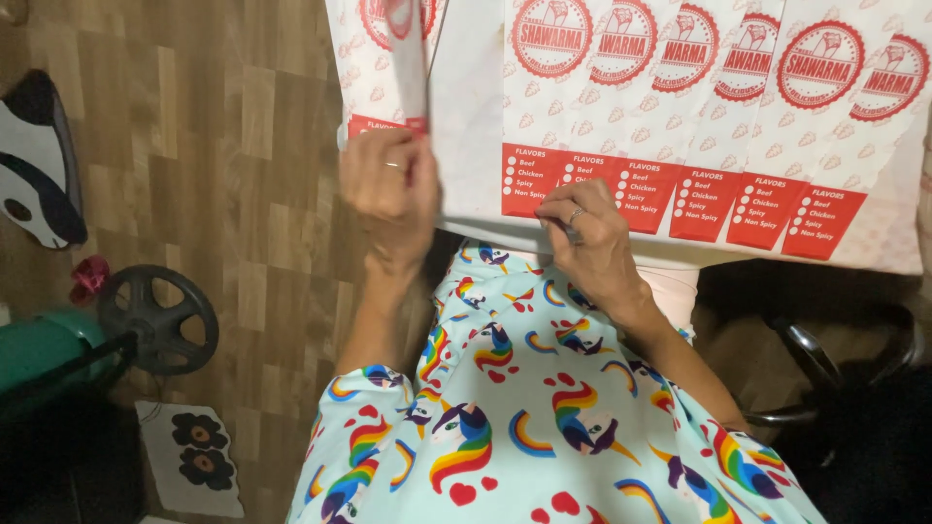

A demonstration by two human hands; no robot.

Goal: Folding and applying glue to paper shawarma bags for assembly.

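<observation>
a fanned row of paper bags (738,126) lies across the table (466,146), long axes pointing away – right hand (592,243) presses the nearest bottom edge, fingers together; left hand (388,189) pinches one bag (408,58) upright.

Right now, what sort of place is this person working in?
Probably a home workspace, not a factory. The left hand lifts one paper food sleeve while the right hand rests on a fanned row of printed sleeves. Wood-pattern flooring, a floral mat and a wheeled toy suggest a household.

Wood-pattern floor (214,146) (dark chair (835,369) at right)
</observation>
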